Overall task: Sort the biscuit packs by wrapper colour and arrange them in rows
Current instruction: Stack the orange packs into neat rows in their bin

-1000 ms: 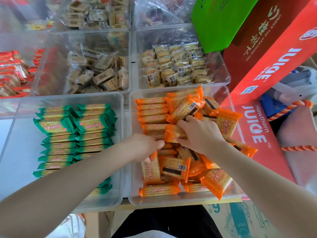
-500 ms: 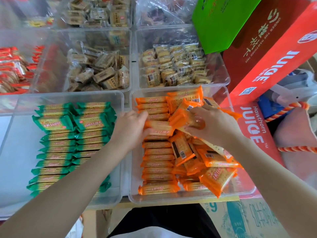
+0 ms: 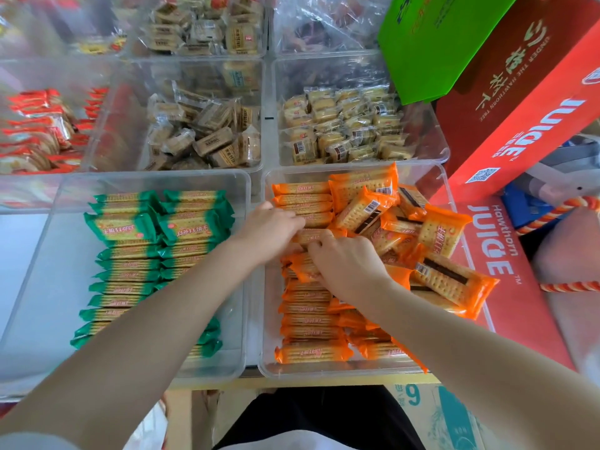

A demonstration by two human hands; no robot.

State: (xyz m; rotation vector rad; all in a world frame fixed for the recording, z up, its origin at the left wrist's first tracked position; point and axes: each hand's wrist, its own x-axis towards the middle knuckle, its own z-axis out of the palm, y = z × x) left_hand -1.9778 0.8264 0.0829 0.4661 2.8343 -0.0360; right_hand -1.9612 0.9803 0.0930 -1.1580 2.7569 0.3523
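Fingers of both the left hand (image 3: 271, 232) and right hand (image 3: 349, 264) grasp one orange pack (image 3: 310, 237) in the row

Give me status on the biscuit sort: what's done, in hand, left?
Done: green-wrapped biscuit packs lie in two rows in the left clear plastic bin. In hand: left hand and right hand work the orange-wrapped packs' left row in the right clear bin. Left: the loose orange heap beside it.
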